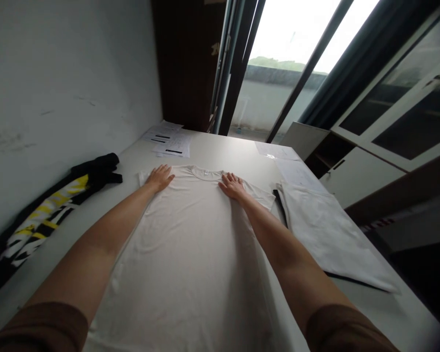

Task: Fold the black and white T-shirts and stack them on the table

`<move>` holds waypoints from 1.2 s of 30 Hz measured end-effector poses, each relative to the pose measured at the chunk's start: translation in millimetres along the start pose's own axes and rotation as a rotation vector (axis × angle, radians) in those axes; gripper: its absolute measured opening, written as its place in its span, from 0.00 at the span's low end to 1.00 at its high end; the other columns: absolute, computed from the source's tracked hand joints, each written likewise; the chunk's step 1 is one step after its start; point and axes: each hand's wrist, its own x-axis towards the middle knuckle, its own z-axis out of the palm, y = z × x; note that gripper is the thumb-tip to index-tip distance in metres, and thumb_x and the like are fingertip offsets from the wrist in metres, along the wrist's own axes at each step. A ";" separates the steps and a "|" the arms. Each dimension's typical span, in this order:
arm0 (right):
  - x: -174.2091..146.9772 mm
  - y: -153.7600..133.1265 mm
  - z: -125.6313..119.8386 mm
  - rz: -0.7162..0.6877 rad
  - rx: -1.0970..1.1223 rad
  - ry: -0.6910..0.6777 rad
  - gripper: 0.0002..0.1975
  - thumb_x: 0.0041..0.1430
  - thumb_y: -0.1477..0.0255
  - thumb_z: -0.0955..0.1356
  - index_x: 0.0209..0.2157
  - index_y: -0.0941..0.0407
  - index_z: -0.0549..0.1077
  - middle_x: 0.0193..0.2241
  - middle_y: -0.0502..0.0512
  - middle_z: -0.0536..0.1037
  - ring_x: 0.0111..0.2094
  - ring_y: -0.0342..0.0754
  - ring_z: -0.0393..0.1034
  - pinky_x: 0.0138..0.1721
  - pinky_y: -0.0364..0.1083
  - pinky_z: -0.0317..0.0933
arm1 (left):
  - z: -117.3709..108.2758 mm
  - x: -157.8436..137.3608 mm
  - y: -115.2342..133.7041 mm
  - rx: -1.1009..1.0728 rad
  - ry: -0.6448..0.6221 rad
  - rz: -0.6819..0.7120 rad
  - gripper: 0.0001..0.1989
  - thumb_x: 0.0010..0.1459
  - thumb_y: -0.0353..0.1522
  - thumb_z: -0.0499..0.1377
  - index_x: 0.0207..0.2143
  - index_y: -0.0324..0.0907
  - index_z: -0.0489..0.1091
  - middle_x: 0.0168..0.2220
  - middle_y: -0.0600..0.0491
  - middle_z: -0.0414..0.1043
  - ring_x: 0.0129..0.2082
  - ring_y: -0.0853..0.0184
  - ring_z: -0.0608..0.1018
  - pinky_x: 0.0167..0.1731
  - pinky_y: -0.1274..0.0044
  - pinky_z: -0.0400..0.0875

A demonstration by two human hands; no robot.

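White counter [220, 149], smooth top, left side running along wall. White T-shirt [198, 239] spread flat down middle, collar toward far end, light wrinkles. Black garment [55, 208] with yellow and white print lying along left side. Loose printed sheets [174, 142] overlapping at far left corner. Pale papers [297, 171] along far right edge. Nearer, folded white cloth [326, 239], dark edging underneath, possibly separate layer; hard to tell.

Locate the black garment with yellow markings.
In the head view, the black garment lies on the left side of the white table, alongside the wall and left of the spread white T-shirt.
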 end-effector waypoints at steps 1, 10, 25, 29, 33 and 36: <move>-3.7 1.3 -0.4 -0.001 0.011 0.044 0.33 0.72 0.52 0.54 0.71 0.52 0.55 0.73 0.60 0.47 0.73 0.60 0.39 0.69 0.64 0.39 | -0.2 -7.4 0.8 -0.005 0.002 0.006 0.35 0.72 0.48 0.37 0.71 0.39 0.53 0.73 0.44 0.49 0.72 0.55 0.51 0.68 0.59 0.47; -80.4 71.9 -1.5 0.168 -0.029 0.179 0.29 0.73 0.57 0.54 0.67 0.55 0.63 0.69 0.65 0.60 0.69 0.60 0.51 0.67 0.59 0.50 | 13.9 -34.6 -31.2 0.001 -0.077 -0.049 0.35 0.71 0.49 0.36 0.72 0.42 0.51 0.74 0.45 0.47 0.73 0.56 0.51 0.68 0.61 0.46; -106.1 105.9 -28.4 0.289 -0.044 0.089 0.31 0.73 0.55 0.55 0.69 0.57 0.58 0.70 0.66 0.57 0.70 0.60 0.47 0.68 0.59 0.42 | -26.9 -61.2 -37.9 0.157 -0.103 -0.260 0.31 0.72 0.45 0.37 0.70 0.42 0.54 0.73 0.42 0.49 0.71 0.53 0.53 0.67 0.55 0.47; -117.0 114.5 -38.2 0.355 -0.028 0.232 0.27 0.72 0.61 0.58 0.64 0.63 0.63 0.61 0.70 0.67 0.63 0.59 0.59 0.64 0.53 0.50 | -55.5 -65.0 23.7 0.139 -0.041 0.009 0.28 0.70 0.40 0.47 0.69 0.42 0.58 0.71 0.44 0.54 0.70 0.58 0.58 0.68 0.64 0.50; -129.0 106.3 -38.6 0.397 -0.031 0.184 0.27 0.70 0.59 0.62 0.62 0.61 0.66 0.56 0.70 0.72 0.60 0.61 0.61 0.62 0.55 0.52 | -71.0 -106.1 139.8 -0.019 -0.034 0.442 0.25 0.69 0.38 0.51 0.65 0.41 0.64 0.68 0.44 0.61 0.67 0.59 0.63 0.68 0.65 0.52; -135.7 94.6 -34.0 0.406 -0.067 0.218 0.25 0.70 0.59 0.60 0.61 0.60 0.68 0.58 0.68 0.71 0.63 0.61 0.58 0.64 0.56 0.49 | -69.1 -179.8 231.4 -0.150 -0.083 0.795 0.26 0.69 0.41 0.53 0.67 0.44 0.61 0.69 0.44 0.59 0.69 0.56 0.61 0.67 0.61 0.53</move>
